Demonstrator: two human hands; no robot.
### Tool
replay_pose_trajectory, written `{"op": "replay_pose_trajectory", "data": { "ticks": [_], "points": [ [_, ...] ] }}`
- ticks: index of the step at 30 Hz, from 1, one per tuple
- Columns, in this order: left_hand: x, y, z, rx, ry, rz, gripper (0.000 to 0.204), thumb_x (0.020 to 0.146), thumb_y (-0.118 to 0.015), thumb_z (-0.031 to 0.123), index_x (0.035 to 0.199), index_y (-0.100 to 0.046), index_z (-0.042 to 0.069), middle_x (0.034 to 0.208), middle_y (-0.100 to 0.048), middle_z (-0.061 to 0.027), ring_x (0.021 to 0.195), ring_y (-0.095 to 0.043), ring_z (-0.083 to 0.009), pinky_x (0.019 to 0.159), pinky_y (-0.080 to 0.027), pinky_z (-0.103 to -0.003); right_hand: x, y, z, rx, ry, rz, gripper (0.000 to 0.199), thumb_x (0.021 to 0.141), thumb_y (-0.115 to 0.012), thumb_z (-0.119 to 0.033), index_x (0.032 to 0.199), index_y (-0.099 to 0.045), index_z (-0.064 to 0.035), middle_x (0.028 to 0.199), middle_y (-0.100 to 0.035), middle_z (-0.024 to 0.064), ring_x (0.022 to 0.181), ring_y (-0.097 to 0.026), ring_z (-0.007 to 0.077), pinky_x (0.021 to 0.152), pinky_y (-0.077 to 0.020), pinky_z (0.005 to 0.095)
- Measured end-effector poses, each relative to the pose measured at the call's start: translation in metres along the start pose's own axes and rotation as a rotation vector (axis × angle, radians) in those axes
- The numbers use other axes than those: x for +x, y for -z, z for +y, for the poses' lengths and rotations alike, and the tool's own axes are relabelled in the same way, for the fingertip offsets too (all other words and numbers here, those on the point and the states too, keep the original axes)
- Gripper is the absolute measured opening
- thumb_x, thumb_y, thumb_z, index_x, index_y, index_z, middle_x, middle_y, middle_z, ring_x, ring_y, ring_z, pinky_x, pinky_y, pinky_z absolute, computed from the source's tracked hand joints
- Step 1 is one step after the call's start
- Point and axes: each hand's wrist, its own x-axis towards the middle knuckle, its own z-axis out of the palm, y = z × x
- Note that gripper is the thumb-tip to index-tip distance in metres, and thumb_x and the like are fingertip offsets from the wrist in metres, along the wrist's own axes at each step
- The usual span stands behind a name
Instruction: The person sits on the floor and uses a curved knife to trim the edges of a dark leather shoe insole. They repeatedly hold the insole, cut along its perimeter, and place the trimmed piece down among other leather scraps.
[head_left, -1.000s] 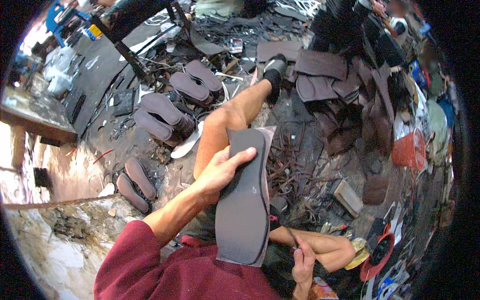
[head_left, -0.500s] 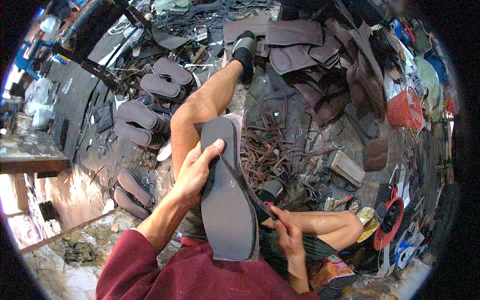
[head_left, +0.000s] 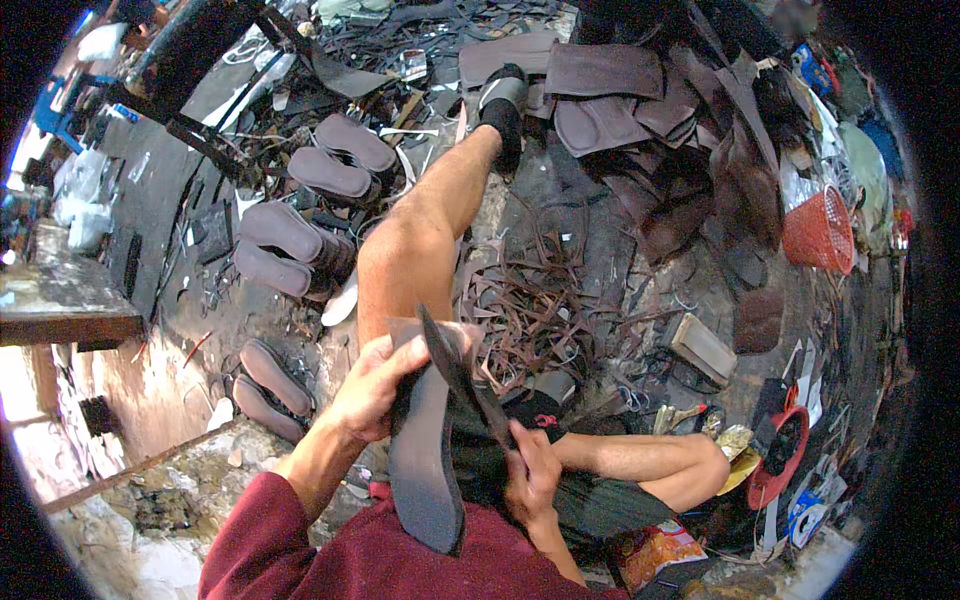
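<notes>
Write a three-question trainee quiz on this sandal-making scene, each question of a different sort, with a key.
1. True or false: the left hand grips the upper end of the grey sole.
2. Which basket stands at the right of the floor? A) blue metal B) red plastic C) woven straw
3. Fill in: the right hand holds the sole by its ____ edge.

Key
1. True; the fingers wrap over the sole's top end.
2. B; it stands upright among dark leather pieces.
3. Right; the hand pinches a dark strip there, beside the heap of strap scraps.
</notes>
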Motion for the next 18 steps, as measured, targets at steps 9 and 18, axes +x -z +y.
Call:
{"op": "replay_pose_trajectory", "data": {
  "ticks": [9,18],
  "points": [
    [0.004,0.002,0.0,0.099,0.181,-0.021,0.03,0.09,-0.073,0.023,0.111,-0.067,0.003,0.096,-0.069,-0.0019,0.083,-0.063,-0.0101,0.075,-0.052,-0.027,0.061,0.057,0.001,-0.03,0.061,-0.268,0.041,0.079,-0.06,-0.002,0.12,-0.063,-0.0026,0.072,-0.055,0.0112,0.059,-0.053,0.0303,0.058,-0.0456,0.0389],
    [0.017,-0.012,-0.005,0.259,0.106,-0.226,0.025,0.088,-0.075,0.017,0.109,-0.07,0.004,0.096,-0.07,-0.0003,0.085,-0.062,-0.0078,0.075,-0.051,-0.025,0.192,0.098,-0.054,-0.254,0.148,-0.843,0.042,0.095,-0.056,-0.024,0.136,-0.054,-0.0153,0.093,-0.069,0.0137,0.075,-0.067,0.0339,0.065,-0.0543,0.0447]
  ]
}}
